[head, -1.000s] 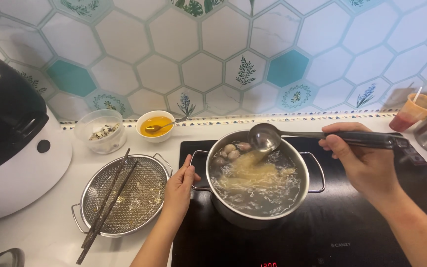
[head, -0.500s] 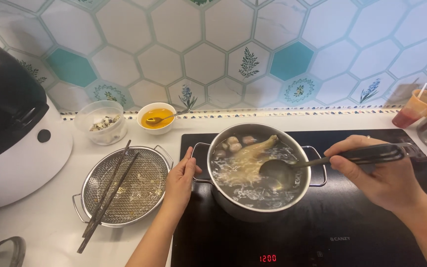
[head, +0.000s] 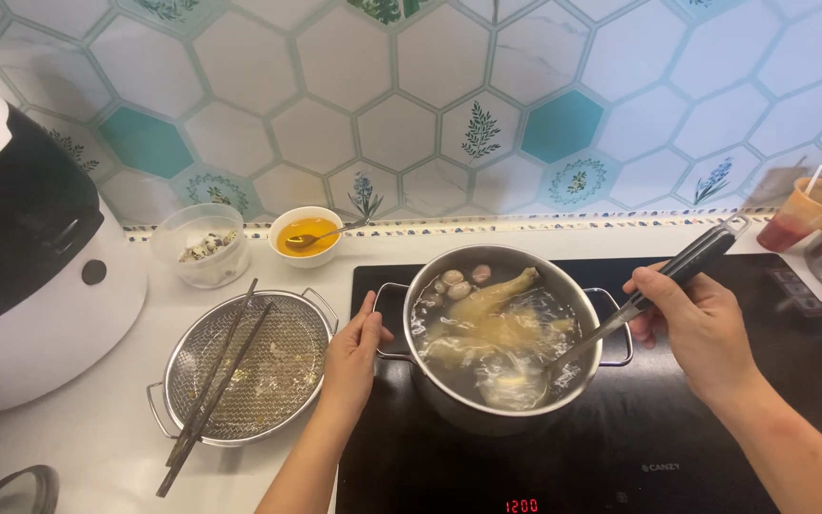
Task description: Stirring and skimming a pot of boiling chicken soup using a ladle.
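Stovetop pot (head: 449,405) between hands; ladle (head: 620,319) inside.

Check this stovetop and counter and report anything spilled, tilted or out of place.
Nothing stands out. The pot sits level on the black cooktop, left hand on its handle, right hand holding the ladle in the broth. Chopsticks lie across the mesh strainer. No spill is visible.
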